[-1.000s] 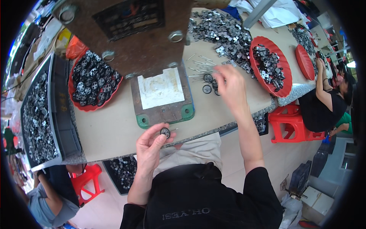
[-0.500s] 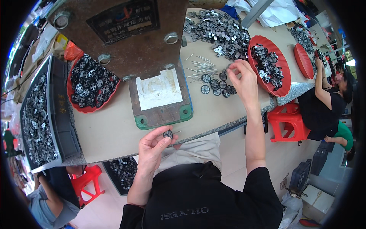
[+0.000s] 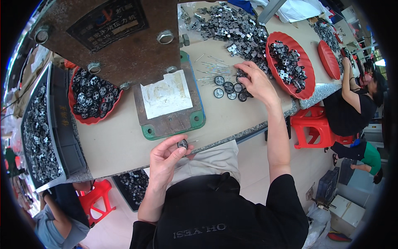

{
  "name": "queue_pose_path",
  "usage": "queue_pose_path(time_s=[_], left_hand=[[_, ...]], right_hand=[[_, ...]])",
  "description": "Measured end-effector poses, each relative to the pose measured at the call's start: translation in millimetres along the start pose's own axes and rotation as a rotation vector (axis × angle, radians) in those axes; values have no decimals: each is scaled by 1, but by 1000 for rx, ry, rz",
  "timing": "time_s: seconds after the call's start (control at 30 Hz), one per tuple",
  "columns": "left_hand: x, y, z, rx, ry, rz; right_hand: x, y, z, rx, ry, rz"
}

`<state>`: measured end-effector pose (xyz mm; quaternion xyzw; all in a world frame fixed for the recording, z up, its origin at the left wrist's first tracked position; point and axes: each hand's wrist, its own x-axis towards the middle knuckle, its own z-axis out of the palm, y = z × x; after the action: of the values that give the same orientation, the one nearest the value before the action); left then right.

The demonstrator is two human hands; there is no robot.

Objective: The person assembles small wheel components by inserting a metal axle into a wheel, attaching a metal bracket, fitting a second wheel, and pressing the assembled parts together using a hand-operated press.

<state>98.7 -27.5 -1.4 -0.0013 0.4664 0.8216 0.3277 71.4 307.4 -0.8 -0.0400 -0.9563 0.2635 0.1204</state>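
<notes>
My left hand (image 3: 164, 157), near the table's front edge, pinches a black toy wheel (image 3: 182, 143) with a silver spoked hub. A thin metal axle (image 3: 192, 142) sticks out from it to the right. Farther off, my right hand (image 3: 258, 83) curls its thumb and fingers round a small dark piece whose kind I cannot make out. Several loose wheels (image 3: 218, 93) lie beside and below its fingertips. Left of that hand are scattered thin metal axles (image 3: 213, 66). A red scalloped bowl (image 3: 308, 68) of dark and silvery parts stands just right of it.
A heavy press with a green-edged base (image 3: 174, 130) stands mid-table. Left of it are a red bowl (image 3: 96, 120) of wheels and a grey bin (image 3: 68, 137) of small parts. A pile of metallic parts (image 3: 236, 29) lies at the back. Seated people work at both sides.
My right hand has moved lower over the loose wheels, its fingers now round a small dark piece. The left hand keeps its wheel and axle. The view has shifted slightly.
</notes>
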Motion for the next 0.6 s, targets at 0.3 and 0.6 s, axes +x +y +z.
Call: queue_pose_path(time_s=[0.3, 0.6], left_hand=[[-4, 2, 1, -1, 16, -2], [-4, -1, 5, 45, -3, 75]], right_hand=[[-14, -34, -19, 385, 12, 128], [-72, -96, 22, 1024, -439, 169]])
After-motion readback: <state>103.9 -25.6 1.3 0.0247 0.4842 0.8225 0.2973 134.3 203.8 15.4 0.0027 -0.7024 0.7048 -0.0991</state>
